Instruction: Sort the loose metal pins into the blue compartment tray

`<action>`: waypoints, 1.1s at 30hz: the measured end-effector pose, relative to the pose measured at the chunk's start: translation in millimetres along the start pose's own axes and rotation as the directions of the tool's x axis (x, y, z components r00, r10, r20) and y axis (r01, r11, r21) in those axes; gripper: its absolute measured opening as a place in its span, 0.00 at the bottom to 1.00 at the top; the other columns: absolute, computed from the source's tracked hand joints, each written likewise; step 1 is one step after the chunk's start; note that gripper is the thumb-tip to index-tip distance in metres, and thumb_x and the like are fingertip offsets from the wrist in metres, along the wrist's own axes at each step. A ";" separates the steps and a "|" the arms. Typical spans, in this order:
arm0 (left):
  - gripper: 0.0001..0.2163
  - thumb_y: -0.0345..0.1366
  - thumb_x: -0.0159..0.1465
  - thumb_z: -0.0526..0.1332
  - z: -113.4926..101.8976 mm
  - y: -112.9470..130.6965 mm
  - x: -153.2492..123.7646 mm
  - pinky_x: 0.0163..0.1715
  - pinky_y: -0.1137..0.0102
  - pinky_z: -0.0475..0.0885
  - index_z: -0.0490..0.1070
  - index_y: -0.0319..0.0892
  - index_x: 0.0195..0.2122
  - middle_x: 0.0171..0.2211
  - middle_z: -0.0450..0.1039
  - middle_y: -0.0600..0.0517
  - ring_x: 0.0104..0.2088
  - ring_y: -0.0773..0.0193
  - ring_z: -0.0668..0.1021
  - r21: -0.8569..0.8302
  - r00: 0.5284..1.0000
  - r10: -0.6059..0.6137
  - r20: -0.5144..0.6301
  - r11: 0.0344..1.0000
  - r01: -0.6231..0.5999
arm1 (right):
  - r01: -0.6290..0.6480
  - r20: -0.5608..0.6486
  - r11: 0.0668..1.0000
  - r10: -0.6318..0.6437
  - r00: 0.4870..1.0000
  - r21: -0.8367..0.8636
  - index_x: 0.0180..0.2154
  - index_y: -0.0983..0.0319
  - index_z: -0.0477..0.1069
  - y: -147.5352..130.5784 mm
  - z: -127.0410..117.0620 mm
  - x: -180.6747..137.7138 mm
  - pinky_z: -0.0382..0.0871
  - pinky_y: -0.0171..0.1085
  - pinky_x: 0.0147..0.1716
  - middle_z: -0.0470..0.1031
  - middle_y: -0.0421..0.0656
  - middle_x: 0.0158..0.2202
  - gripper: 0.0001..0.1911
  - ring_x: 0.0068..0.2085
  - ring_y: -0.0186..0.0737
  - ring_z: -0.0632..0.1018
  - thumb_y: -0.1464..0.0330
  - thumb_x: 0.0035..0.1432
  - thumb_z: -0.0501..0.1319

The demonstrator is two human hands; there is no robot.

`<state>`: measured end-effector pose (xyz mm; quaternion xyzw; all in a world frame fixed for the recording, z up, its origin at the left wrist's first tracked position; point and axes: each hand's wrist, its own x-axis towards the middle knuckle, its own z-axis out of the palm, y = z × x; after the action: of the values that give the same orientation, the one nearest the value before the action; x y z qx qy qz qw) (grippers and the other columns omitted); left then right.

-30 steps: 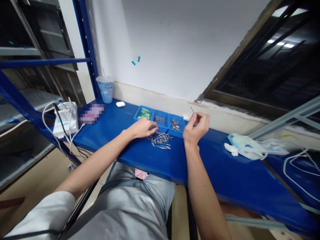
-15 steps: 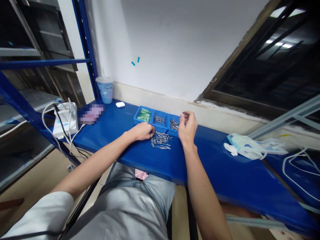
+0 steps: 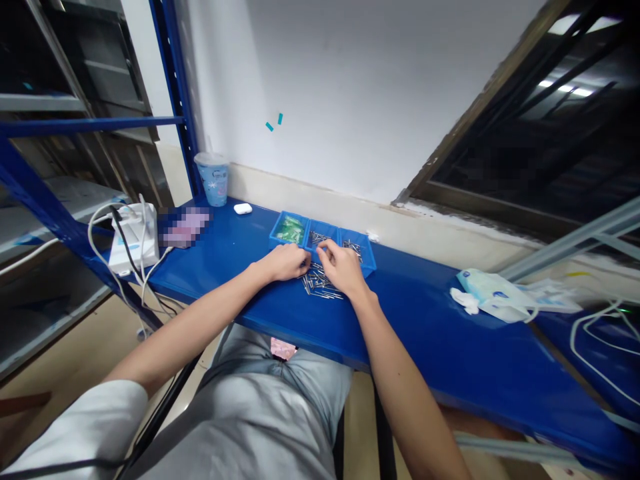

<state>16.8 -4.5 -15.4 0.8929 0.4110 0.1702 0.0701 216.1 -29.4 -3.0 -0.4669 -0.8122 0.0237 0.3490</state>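
A pile of thin, shiny metal pins lies on the blue tabletop, close to both hands. My left hand is closed at the pile's left edge, its fingers curled in; what they hold, if anything, is hidden. Over the upper right of the pile is my right hand, thumb and fingers bent together in a pinch whose contents I cannot make out. Behind the hands stand three joined blue bins: the left bin has green-tinted small packets, while the middle bin and right bin contain similar metal pins.
At the back left of the blue table are a patterned cup and a white earphone case. A white power strip with cables sits at the left end. To the right lies a wipes packet. A wall runs behind.
My right hand has moved left from the right bin to the pile beside my left hand, uncovering that bin. My left hand has stayed nearly in place.
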 end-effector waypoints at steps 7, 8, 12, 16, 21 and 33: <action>0.09 0.39 0.70 0.59 -4.6 -1.7 1.1 0.31 0.67 0.68 0.77 0.41 0.41 0.26 0.77 0.49 0.26 0.57 0.78 -0.050 0.991 0.080 -0.103 0.995 -0.085 | -0.034 0.064 0.999 0.034 0.997 0.003 0.41 0.56 0.76 -0.3 -0.6 0.5 0.58 0.37 0.30 0.73 0.37 0.22 0.10 0.25 0.41 0.73 0.62 0.71 0.57; 0.10 0.39 0.71 0.59 -6.1 -0.9 0.6 0.30 0.67 0.66 0.77 0.41 0.42 0.26 0.76 0.49 0.26 0.58 0.77 -0.066 0.990 0.075 -0.119 0.994 -0.083 | -0.032 0.065 0.999 0.031 0.997 0.014 0.40 0.56 0.76 -0.8 -1.1 0.7 0.58 0.37 0.31 0.73 0.37 0.23 0.10 0.25 0.41 0.73 0.62 0.72 0.57; 0.11 0.40 0.72 0.58 -12.1 3.5 -2.3 0.28 0.69 0.61 0.76 0.40 0.43 0.24 0.74 0.53 0.23 0.63 0.74 -0.156 0.983 0.035 -0.178 0.986 -0.063 | 0.000 0.053 0.998 -0.003 0.999 0.055 0.38 0.56 0.75 -1.9 -2.8 1.1 0.61 0.37 0.33 0.79 0.41 0.30 0.10 0.30 0.42 0.76 0.64 0.71 0.56; 0.10 0.40 0.72 0.59 -13.9 5.5 -3.3 0.29 0.70 0.61 0.76 0.41 0.45 0.23 0.73 0.55 0.23 0.65 0.72 -0.195 0.975 0.027 -0.221 0.978 -0.071 | 0.015 0.044 0.996 -0.018 0.999 0.086 0.38 0.57 0.74 -1.4 -4.0 1.8 0.64 0.39 0.36 0.81 0.43 0.35 0.11 0.33 0.43 0.77 0.65 0.72 0.55; 0.10 0.40 0.73 0.59 -11.6 3.5 -2.2 0.29 0.71 0.61 0.77 0.41 0.46 0.24 0.74 0.55 0.24 0.65 0.73 -0.219 0.969 0.013 -0.247 0.973 -0.069 | 0.028 0.041 0.991 -0.033 0.999 0.129 0.39 0.58 0.74 0.3 -3.6 3.2 0.65 0.39 0.39 0.81 0.43 0.36 0.10 0.35 0.43 0.77 0.66 0.72 0.55; 0.18 0.43 0.74 0.52 -18.0 6.7 -3.4 0.32 0.69 0.63 0.80 0.41 0.48 0.27 0.77 0.51 0.27 0.62 0.76 -0.221 0.985 -0.022 -0.171 0.975 -0.017 | 0.013 -0.149 0.972 0.022 0.989 0.234 0.38 0.58 0.73 2.8 -6.3 4.8 0.69 0.39 0.38 0.81 0.43 0.33 0.08 0.34 0.43 0.81 0.66 0.70 0.56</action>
<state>13.0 -11.8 2.3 0.8608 0.3952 0.2916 0.1337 220.3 -25.9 3.4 -0.4248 -0.7740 0.0847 0.4619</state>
